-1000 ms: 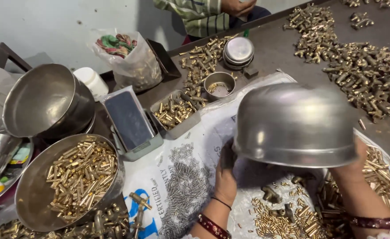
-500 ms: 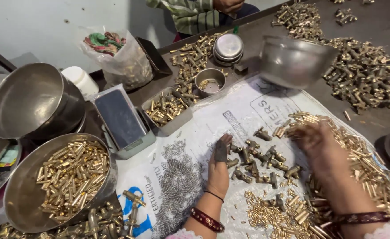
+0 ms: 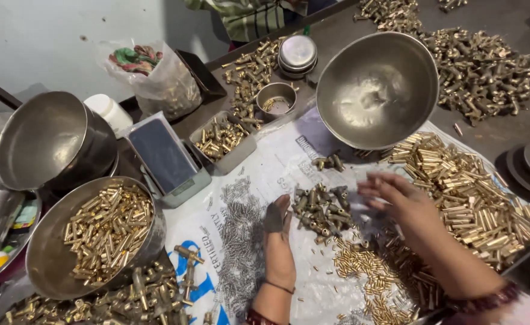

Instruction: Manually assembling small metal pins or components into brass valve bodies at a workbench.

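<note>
1. Lying between the two hands, a small heap of dark brass fittings (image 3: 322,209) sits on the printed white sheet (image 3: 265,174); it has no single long axis, the pieces pointing every way.
2. Beyond the heap, away from the person, a big empty steel bowl (image 3: 378,90) stands tilted, apart from both hands.
3. Right of the right hand (image 3: 400,198) spreads a bed of bright brass tubes (image 3: 469,192); nearer the person lie smaller brass pins (image 3: 361,265).
4. Left of the left hand (image 3: 278,241) lies a grey patch of tiny springs (image 3: 238,241), and farther left a bowl of brass tubes (image 3: 96,235).
5. The left hand rests flat, fingers straight, its edge touching the heap, holding nothing.
6. The right hand hovers just beside the heap, fingers loosely spread; whether it pinches a piece I cannot tell.
7. Both are near; nothing stands between.
</note>
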